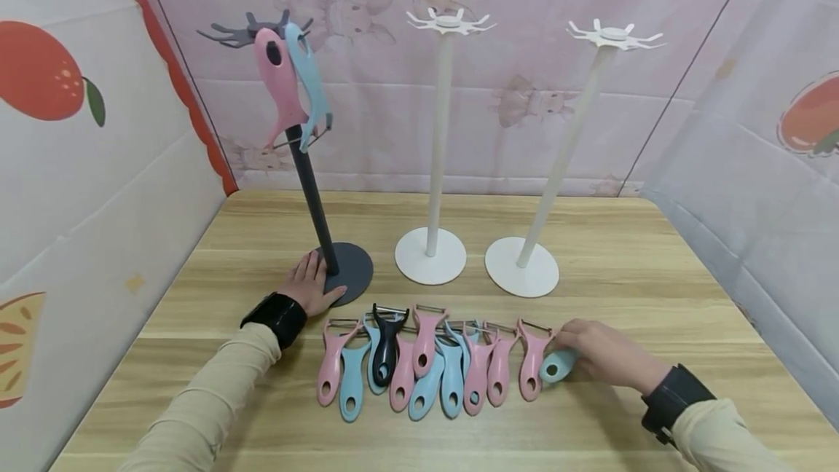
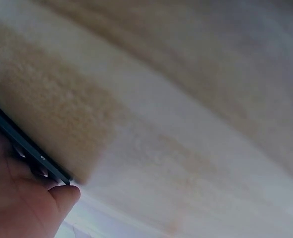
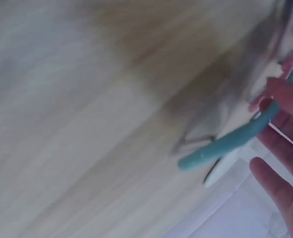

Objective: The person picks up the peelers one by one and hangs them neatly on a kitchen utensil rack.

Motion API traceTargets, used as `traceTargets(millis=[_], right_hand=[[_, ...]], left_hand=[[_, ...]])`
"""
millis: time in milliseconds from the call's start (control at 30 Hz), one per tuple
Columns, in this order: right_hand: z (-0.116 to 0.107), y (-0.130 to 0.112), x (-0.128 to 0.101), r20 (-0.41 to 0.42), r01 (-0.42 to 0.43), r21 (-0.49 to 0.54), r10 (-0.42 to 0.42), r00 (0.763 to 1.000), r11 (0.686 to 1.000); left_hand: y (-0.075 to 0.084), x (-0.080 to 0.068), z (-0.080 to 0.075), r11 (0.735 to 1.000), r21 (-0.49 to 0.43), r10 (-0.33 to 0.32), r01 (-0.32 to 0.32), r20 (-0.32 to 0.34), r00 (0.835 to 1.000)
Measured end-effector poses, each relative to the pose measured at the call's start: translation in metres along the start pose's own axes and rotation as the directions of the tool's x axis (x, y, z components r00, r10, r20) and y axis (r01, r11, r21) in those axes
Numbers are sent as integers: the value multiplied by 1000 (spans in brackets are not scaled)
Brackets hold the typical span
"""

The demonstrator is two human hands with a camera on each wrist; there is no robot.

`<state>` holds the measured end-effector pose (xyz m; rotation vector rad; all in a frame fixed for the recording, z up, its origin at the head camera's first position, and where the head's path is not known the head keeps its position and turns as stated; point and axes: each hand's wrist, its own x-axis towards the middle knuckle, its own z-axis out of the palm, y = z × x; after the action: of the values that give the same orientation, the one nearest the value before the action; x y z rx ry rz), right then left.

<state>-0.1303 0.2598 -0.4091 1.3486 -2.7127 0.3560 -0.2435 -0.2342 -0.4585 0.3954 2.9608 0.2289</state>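
My left hand grips the edge of the round base of a dark grey stand, fingers along its left side and thumb across its front. In the left wrist view the base's dark rim lies against the palm. A pink peeler and a light blue peeler hang from that stand's hooks. At the right end of a row of peelers, my right hand pinches a light blue peeler between thumb and fingers; its handle points away in the right wrist view. Its blade end is hidden.
Two white stands, one in the middle and one on the right, carry nothing on their hooks. Several pink and light blue peelers and a black peeler lie crowded along the wooden table. Printed cloth closes off the back.
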Motion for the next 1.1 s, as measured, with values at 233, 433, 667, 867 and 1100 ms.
traceTargets(millis=[233, 433, 667, 867, 1100], right_hand=[[-11, -8, 12, 58, -73, 114, 67, 996, 991], [-13, -13, 25, 13, -67, 246, 66, 998, 967], [-15, -17, 47, -79, -53, 372, 88, 993, 927], [-18, -29, 81, -245, 17, 391, 86, 966, 920], [-13, -42, 131, -504, 151, 333, 40, 863, 931]], left_hand=[[0, 0, 1, 1000, 11, -4, 4, -3, 1000], [2, -3, -1, 1000, -5, -8, 8, -4, 1000], [1, -4, 1, 1000, -7, -13, 13, -12, 1000], [16, -15, -18, 999, -42, -33, 34, 11, 999], [20, -14, -22, 999, -16, -40, 41, 29, 999]])
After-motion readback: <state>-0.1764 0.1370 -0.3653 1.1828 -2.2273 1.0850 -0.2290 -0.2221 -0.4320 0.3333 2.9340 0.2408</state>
